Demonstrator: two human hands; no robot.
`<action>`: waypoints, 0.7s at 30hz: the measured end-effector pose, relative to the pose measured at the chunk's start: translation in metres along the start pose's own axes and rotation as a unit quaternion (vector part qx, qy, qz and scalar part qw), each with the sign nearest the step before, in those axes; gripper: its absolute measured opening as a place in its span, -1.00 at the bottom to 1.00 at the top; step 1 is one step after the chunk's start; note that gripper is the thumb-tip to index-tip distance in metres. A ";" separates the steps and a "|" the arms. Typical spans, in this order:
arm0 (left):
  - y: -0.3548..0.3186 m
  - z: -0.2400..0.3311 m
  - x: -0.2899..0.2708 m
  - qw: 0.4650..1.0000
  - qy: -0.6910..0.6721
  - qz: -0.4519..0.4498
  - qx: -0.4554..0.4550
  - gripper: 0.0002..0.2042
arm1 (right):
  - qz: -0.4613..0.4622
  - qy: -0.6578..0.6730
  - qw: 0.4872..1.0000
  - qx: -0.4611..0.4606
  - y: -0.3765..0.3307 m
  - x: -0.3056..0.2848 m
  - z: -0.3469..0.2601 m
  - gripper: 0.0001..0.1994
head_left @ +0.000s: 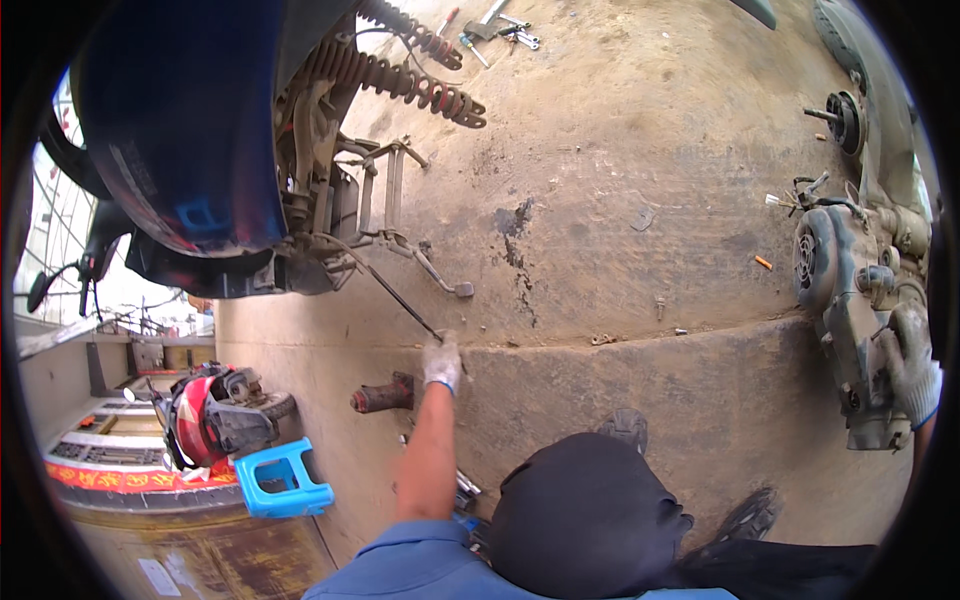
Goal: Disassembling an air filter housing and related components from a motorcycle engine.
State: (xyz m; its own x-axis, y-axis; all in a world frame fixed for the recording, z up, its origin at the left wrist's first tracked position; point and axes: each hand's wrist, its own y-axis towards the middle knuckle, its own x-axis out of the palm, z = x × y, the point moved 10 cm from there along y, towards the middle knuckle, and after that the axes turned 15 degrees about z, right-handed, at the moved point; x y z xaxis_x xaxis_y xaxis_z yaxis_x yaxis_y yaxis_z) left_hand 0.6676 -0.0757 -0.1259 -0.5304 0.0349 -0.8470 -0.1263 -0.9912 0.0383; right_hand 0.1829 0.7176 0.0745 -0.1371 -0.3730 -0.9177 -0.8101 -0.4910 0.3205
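In a white glove, my left hand [441,362] is closed round the lower end of a thin black cable [400,303]. The cable slants down from the rear underside of a dark blue scooter body [185,130]. At the far right, my gloved right hand [926,395] lies against the lower side of a dirty grey scooter engine [845,300]; its fingers are blurred and partly hidden. A finned fan cover and loose wires show on this engine. Below my left hand, a rusty reddish bottle jack [383,396] lies on the floor.
Two coil-spring shocks [400,85] and a metal stand [395,195] stick out from the scooter. Hand tools [505,35] lie at the far side. A blue plastic stool [284,480] and a red scooter [215,420] stand at left. A bolt [659,307] is on the concrete.
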 end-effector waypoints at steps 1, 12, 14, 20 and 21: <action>-0.013 0.015 0.008 1.000 -0.015 0.002 -0.004 -0.69 | -0.046 -0.023 0.998 -0.034 0.011 -0.004 -0.018 -0.81; -0.095 0.197 -0.012 0.866 -0.478 -0.113 -0.097 -0.85 | -0.083 -0.055 0.995 -0.010 -0.001 0.009 -0.009 -0.82; -0.089 0.217 -0.003 0.847 -0.508 -0.126 -0.096 -0.84 | -0.024 -0.045 0.997 0.050 -0.019 0.014 0.018 -0.78; -0.045 0.205 0.055 0.753 -0.606 -0.135 -0.217 -0.90 | 0.029 -0.021 0.999 0.035 -0.016 0.002 0.013 -0.78; -0.036 0.204 0.047 0.783 -0.575 -0.128 -0.200 -0.90 | 0.062 0.007 0.998 0.021 -0.011 0.012 0.006 -0.80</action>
State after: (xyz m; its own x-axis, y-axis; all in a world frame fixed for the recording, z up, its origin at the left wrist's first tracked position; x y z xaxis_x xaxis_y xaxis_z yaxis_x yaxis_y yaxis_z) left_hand 0.4769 -0.0129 -0.0588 -0.9638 0.1021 0.2464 -0.2007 -0.8861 -0.4177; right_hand 0.1866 0.7235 0.0584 -0.2294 -0.4397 -0.8684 -0.8105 -0.4077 0.4205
